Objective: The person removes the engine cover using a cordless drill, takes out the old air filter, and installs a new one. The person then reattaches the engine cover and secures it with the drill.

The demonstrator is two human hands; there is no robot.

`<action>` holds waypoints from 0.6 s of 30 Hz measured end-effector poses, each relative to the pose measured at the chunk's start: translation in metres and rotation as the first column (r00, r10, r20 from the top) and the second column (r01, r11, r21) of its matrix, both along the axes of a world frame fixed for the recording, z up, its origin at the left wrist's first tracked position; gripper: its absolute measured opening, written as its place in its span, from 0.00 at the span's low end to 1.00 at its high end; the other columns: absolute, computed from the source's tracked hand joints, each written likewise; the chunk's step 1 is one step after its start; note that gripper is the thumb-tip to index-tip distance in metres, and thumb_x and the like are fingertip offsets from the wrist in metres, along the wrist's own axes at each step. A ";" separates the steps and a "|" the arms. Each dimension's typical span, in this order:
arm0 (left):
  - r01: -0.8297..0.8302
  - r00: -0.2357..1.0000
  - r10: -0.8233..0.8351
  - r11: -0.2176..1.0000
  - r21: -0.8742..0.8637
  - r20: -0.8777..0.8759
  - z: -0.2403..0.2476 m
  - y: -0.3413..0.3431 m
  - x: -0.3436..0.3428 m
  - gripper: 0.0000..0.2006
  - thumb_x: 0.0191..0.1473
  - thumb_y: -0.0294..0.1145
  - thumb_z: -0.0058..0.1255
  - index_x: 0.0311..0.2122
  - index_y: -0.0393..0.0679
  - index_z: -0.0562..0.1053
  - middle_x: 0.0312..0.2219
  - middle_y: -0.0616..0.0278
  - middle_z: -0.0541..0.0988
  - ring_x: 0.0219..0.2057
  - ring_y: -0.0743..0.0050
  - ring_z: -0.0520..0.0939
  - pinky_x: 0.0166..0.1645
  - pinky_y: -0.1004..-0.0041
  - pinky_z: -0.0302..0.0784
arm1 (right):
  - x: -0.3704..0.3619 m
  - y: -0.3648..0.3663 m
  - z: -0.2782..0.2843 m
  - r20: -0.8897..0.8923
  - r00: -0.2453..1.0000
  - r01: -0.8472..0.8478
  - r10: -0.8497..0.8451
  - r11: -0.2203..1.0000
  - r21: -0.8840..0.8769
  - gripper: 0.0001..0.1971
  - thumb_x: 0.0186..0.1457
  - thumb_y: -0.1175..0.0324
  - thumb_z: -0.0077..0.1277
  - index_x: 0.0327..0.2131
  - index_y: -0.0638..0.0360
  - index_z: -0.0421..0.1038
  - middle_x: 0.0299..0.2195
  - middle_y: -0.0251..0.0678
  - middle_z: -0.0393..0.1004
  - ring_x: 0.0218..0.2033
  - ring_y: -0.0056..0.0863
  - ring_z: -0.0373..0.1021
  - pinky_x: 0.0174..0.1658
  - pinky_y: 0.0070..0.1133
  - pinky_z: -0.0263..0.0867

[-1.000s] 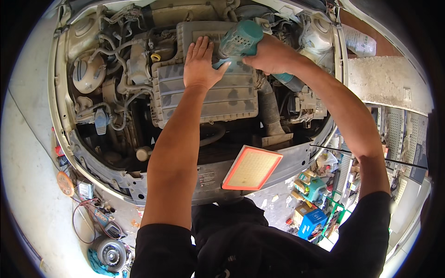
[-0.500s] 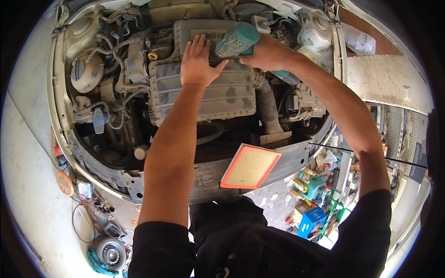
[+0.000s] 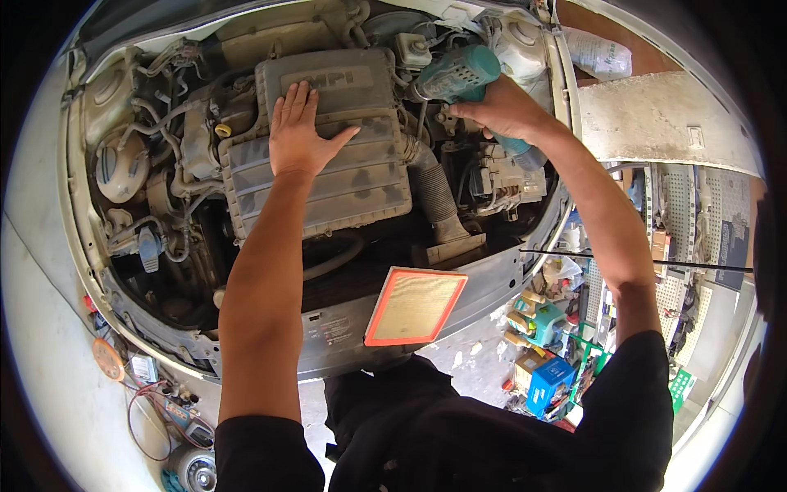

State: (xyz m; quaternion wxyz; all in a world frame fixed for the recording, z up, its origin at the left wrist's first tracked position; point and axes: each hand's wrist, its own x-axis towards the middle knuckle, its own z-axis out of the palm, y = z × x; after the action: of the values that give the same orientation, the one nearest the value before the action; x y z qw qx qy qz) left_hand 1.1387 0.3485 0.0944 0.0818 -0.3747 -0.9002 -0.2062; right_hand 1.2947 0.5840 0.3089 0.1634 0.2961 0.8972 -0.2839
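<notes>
My left hand lies flat, fingers stretched out, on the dusty black plastic air filter housing cover over the engine. In my right hand is a teal cordless drill, gripped by its handle. It is tilted, its front end pointing left toward the cover's upper right edge; I cannot tell whether its tip touches anything. A rectangular air filter with an orange-red rim and pale yellow pleats rests on the front crossmember, nearest my body.
A ribbed intake hose runs down from the cover's right side. The yellow-ringed dipstick handle stands to the left. A thin black rod crosses at right. Shelves, bottles and a blue box stand lower right; a wheel lies lower left.
The drill in my right hand has moved right, from over the cover's top to beside its right edge. My left hand stays flat on the cover. The whole view has shifted slightly.
</notes>
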 end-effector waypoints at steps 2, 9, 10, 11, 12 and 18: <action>-0.002 1.000 0.002 1.000 -0.016 0.000 -0.001 -0.003 -0.001 0.50 0.50 0.79 0.54 0.67 0.46 0.70 0.72 0.66 0.63 0.74 0.73 0.57 0.80 0.65 0.48 | 0.006 0.003 -0.012 -0.040 0.998 0.049 -0.050 0.998 -0.033 0.16 0.61 0.61 0.63 0.44 0.65 0.76 0.27 0.35 0.78 0.24 0.24 0.76 0.29 0.24 0.78; -0.009 1.000 0.008 0.999 -0.040 -0.025 -0.003 -0.004 -0.002 0.50 0.51 0.79 0.53 0.67 0.48 0.70 0.72 0.67 0.62 0.74 0.74 0.57 0.80 0.66 0.48 | 0.002 0.005 -0.024 -0.038 0.993 0.106 -0.111 0.987 -0.121 0.13 0.60 0.63 0.64 0.35 0.65 0.76 0.22 0.33 0.75 0.21 0.23 0.73 0.28 0.26 0.73; -0.009 0.999 0.008 0.999 -0.032 -0.032 -0.004 -0.004 -0.002 0.50 0.51 0.79 0.53 0.67 0.48 0.70 0.72 0.67 0.62 0.74 0.74 0.57 0.80 0.66 0.48 | 0.002 0.003 -0.022 -0.040 0.992 0.111 -0.117 0.986 -0.123 0.13 0.60 0.63 0.64 0.35 0.65 0.76 0.21 0.32 0.75 0.21 0.23 0.73 0.27 0.26 0.72; -0.009 0.999 0.008 1.000 -0.024 -0.039 -0.004 -0.004 -0.002 0.50 0.51 0.79 0.53 0.67 0.48 0.70 0.72 0.67 0.62 0.74 0.74 0.57 0.80 0.66 0.48 | 0.002 0.004 -0.024 -0.042 0.992 0.111 -0.117 0.986 -0.124 0.13 0.60 0.63 0.64 0.35 0.65 0.76 0.21 0.33 0.75 0.21 0.23 0.73 0.27 0.26 0.72; -0.009 0.999 0.008 1.000 -0.020 -0.034 -0.005 -0.004 -0.002 0.50 0.50 0.79 0.53 0.67 0.48 0.71 0.72 0.67 0.62 0.74 0.74 0.57 0.80 0.66 0.48 | 0.002 0.006 -0.027 -0.043 0.992 0.112 -0.118 0.986 -0.126 0.13 0.60 0.63 0.64 0.35 0.65 0.76 0.21 0.33 0.75 0.21 0.23 0.73 0.27 0.26 0.72; -0.010 1.000 0.010 1.000 -0.009 -0.022 -0.002 -0.004 -0.001 0.49 0.50 0.78 0.55 0.67 0.47 0.71 0.72 0.66 0.63 0.74 0.72 0.58 0.80 0.64 0.50 | 0.001 0.009 -0.034 -0.036 0.994 0.095 -0.101 0.987 -0.126 0.13 0.59 0.63 0.64 0.35 0.65 0.77 0.21 0.33 0.75 0.20 0.23 0.74 0.27 0.27 0.72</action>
State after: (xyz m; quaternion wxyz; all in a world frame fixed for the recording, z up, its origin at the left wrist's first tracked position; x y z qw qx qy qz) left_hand 1.1379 0.3448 0.0929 0.0912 -0.3729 -0.9021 -0.1973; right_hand 1.2961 0.5926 0.2752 0.1483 0.3230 0.8654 -0.3532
